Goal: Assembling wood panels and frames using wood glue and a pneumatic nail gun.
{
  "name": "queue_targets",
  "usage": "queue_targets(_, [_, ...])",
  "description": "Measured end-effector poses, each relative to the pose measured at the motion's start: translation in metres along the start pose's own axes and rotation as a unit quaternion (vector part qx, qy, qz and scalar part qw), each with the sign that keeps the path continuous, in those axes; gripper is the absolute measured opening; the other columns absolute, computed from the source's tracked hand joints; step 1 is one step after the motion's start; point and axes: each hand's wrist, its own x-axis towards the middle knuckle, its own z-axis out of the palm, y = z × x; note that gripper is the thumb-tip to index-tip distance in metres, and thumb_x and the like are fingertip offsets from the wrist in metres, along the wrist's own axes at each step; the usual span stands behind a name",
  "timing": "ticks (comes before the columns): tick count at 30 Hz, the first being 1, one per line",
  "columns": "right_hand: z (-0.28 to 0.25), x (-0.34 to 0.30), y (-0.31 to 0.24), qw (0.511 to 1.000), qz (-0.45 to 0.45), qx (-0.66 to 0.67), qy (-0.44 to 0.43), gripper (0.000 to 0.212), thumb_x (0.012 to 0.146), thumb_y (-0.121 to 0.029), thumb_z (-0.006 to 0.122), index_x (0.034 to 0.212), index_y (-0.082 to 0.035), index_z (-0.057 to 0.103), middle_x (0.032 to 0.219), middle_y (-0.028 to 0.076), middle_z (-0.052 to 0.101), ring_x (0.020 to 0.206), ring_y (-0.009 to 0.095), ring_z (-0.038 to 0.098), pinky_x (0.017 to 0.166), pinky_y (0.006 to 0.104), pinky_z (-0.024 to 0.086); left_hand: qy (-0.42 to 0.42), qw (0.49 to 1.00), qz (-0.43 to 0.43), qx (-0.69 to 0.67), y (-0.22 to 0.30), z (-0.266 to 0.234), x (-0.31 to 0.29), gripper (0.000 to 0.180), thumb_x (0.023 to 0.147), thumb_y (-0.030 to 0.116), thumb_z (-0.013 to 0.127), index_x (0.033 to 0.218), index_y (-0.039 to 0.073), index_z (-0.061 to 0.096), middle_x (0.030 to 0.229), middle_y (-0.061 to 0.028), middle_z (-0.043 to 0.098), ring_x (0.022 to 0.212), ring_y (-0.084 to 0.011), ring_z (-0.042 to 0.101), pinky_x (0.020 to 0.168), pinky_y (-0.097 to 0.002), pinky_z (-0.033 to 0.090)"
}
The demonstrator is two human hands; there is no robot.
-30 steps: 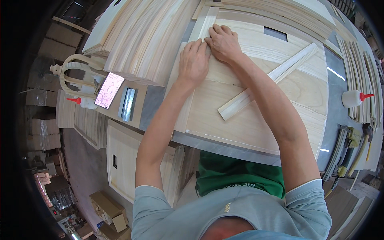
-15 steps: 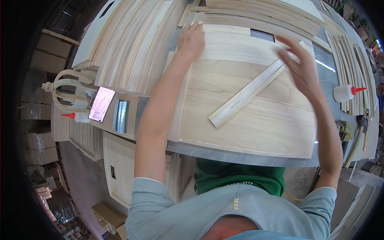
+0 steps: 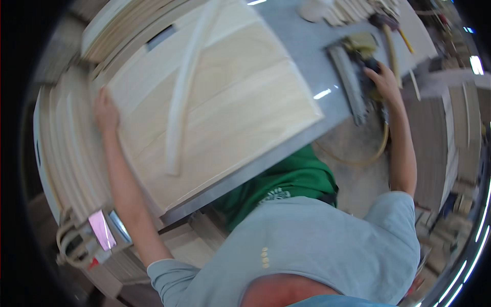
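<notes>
A pale wooden panel (image 3: 245, 97) lies on the grey worktable, with a narrow wooden strip (image 3: 180, 112) resting slantwise across it. My left hand (image 3: 106, 113) is at the panel's left edge, its fingers closed together against that edge; blur softens the detail. Out to the right, my right hand (image 3: 384, 84) has its fingers around the dark grip of an air nail gun (image 3: 353, 77) with a green body and a long grey magazine. A yellowish hose (image 3: 376, 156) hangs from the gun past the table edge.
Stacked boards (image 3: 76, 148) stand at the left, beside a pink-screened phone (image 3: 102, 230). A hammer (image 3: 391, 43) lies beyond the nail gun. Next to a bundle of wooden strips (image 3: 353, 10) stands a white bottle (image 3: 313, 10). More boards (image 3: 427, 138) are stacked right of the table.
My view has swung to the right. My right hand has left the strip's far end and come to the nail gun. The left hand stays by the panel's left edge.
</notes>
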Motion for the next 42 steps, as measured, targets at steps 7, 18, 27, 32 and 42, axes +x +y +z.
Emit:
queue_targets(7, [-0.013,0.035,0.003,0.941,0.094,0.255,-0.200,0.025,0.075,-0.024,0.072,0.089,-0.006,0.062,0.076,0.000,0.058,0.058,0.009,0.053,0.057,0.0274,0.044,-0.030,0.998,-0.048,-0.023,0.009,0.005,-0.007,0.044,0.101,0.031,0.032,0.129,0.003,0.053,0.134,-0.0153,0.052,0.125,-0.0290,0.047,0.106,-0.0376,0.035])
queue_targets(18, [-0.062,-0.022,-0.223,0.971,-0.153,0.139,-0.121,0.028,0.079,-0.028,0.065,0.089,-0.002,0.058,0.061,0.002,0.052,0.052,0.010,0.051,0.048,0.0245,0.040,0.078,0.995,-0.061,0.012,0.069,-0.019,-0.036,0.036,0.090,0.018,0.049,0.125,0.014,0.055,0.135,-0.0067,0.051,0.125,-0.0337,0.042,0.100,-0.0481,0.033])
queue_targets(27, [0.073,0.031,-0.489,0.856,-0.427,0.077,-0.282,0.029,0.081,-0.029,0.064,0.088,-0.001,0.063,0.061,0.002,0.055,0.052,0.008,0.052,0.047,0.0246,0.040,0.055,0.988,-0.147,-0.004,0.085,-0.025,-0.029,0.037,0.090,0.022,0.053,0.126,0.012,0.055,0.137,-0.0253,0.037,0.120,-0.0420,0.040,0.096,-0.0482,0.035])
queue_targets(32, [0.154,0.050,-0.569,0.866,-0.397,0.039,-0.302,0.026,0.081,-0.024,0.066,0.090,0.000,0.065,0.063,0.004,0.058,0.052,0.012,0.056,0.047,0.0267,0.044,0.054,0.990,-0.133,-0.001,0.082,-0.025,-0.032,0.037,0.090,0.021,0.053,0.126,0.011,0.055,0.135,-0.0303,0.037,0.119,-0.0411,0.041,0.096,-0.0476,0.035])
queue_targets(42, [0.187,0.069,-0.579,0.666,-0.580,0.237,-0.406,0.020,0.075,-0.018,0.069,0.079,0.001,0.067,0.059,0.005,0.058,0.048,0.014,0.055,0.045,0.0293,0.044,0.059,0.990,-0.127,0.000,0.083,-0.022,-0.029,0.038,0.089,0.020,0.054,0.126,0.011,0.055,0.135,-0.0318,0.037,0.117,-0.0413,0.043,0.095,-0.0467,0.036])
